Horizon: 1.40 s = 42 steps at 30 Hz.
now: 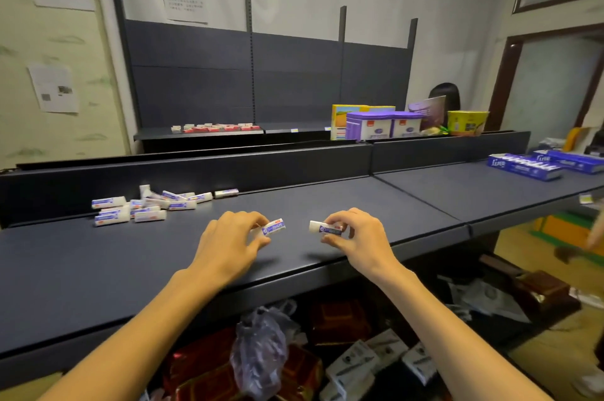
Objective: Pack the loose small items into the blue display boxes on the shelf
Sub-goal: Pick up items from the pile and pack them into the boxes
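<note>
Carrying step: left hand [228, 239] pinches one small tube [274, 226], right hand [354, 234] another [325, 228], loose pile [147, 204] far left, blue display boxes [536, 165] far right — next, reach right and slot them in.

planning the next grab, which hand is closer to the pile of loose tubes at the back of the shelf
Left. The left hand is just right of and in front of the pile of tubes; the right hand is farther right.

left hand [228, 237] pinches tube [274, 226] | right hand [354, 234] pinches tube [325, 228] — loose pile [147, 204] far-left on shelf [98, 270]
</note>
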Available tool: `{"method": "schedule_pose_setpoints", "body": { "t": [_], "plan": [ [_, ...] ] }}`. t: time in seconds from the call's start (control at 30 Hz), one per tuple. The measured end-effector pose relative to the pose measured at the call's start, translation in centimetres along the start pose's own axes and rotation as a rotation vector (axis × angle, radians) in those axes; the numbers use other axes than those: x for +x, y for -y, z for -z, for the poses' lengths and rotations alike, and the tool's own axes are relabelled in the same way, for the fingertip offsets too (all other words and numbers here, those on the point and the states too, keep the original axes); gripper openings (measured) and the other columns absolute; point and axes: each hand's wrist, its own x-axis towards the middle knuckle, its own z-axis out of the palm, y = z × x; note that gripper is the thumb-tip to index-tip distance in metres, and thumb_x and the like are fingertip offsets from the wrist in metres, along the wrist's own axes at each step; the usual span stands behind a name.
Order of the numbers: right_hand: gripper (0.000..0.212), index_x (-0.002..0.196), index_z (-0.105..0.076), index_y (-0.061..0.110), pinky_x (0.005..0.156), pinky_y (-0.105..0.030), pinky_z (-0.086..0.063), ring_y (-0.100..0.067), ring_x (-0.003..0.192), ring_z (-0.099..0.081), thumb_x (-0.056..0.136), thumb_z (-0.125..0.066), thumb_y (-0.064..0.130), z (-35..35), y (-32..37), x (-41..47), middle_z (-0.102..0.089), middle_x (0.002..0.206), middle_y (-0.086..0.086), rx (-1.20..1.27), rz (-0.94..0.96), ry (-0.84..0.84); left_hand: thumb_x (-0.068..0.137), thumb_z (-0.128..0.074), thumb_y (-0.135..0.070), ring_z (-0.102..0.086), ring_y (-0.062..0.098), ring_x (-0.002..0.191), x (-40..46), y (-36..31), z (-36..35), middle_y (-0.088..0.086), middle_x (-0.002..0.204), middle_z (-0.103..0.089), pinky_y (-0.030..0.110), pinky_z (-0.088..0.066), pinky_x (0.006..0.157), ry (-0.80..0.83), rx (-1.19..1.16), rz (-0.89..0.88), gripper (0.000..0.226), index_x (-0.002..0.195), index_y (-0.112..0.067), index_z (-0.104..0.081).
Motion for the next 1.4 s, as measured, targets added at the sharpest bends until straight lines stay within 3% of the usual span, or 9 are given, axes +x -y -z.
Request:
{"method": "schedule_pose_setpoints", "body": {
  "t": [0.4,0.67,0.83,1.07,1.4],
  "plan": [
    [0.024,0.097,-0.066,0.034,0.084,-0.050,-0.047,-0.010,0.084,-0.053,0.075,-0.074,0.042,12.0,-12.1,-1.9,-0.057,0.088,0.016,-0.024,0.014,0.047,0.089,-0.059,-0.041,-0.054,0.018,0.099,2.4,-15.2,-8.0,-0.007,0.106,-0.065,0.033,-0.042,0.082,-0.052,-0.023,-0.049,0.026,0.111,-0.028,-0.061],
    [0.026,0.091,-0.056,0.046,0.083,-0.050,-0.049,-0.013,0.084,-0.057,0.069,-0.062,0.057,15.4,-18.0,-0.3,-0.055,0.088,0.024,-0.001,0.024,0.014,0.088,-0.059,-0.043,-0.054,0.017,0.098,6.7,-19.1,-11.5,-0.008,0.104,-0.064,0.032,-0.042,0.081,-0.025,0.002,-0.084,0.027,0.110,-0.029,-0.061],
    [0.022,0.094,-0.060,0.042,0.081,-0.048,-0.049,-0.011,0.082,-0.056,0.076,-0.074,0.041,17.5,-22.8,2.0,-0.060,0.091,0.018,-0.017,0.039,0.000,0.089,-0.058,-0.042,-0.054,0.017,0.099,10.6,-21.6,-14.7,-0.007,0.105,-0.064,0.034,-0.043,0.083,-0.016,-0.015,-0.102,0.028,0.113,-0.028,-0.061],
    [0.025,0.082,-0.054,0.054,0.077,-0.047,-0.047,-0.011,0.079,-0.054,0.075,-0.075,0.043,19.7,-29.3,9.2,-0.061,0.086,0.020,-0.037,0.091,0.011,0.089,-0.057,-0.042,-0.053,0.017,0.100,18.1,-24.5,-19.7,-0.009,0.105,-0.063,0.034,-0.041,0.086,-0.011,-0.015,-0.106,0.026,0.112,-0.030,-0.061],
    [0.020,0.091,-0.058,0.045,0.077,-0.047,-0.047,-0.012,0.081,-0.053,0.077,-0.073,0.043,22.2,-38.3,18.1,-0.061,0.087,0.016,-0.076,0.105,0.066,0.089,-0.058,-0.041,-0.052,0.015,0.099,27.7,-28.3,-25.2,-0.010,0.108,-0.062,0.031,-0.040,0.086,0.004,0.038,-0.108,0.027,0.114,-0.031,-0.060]
  ]
}}
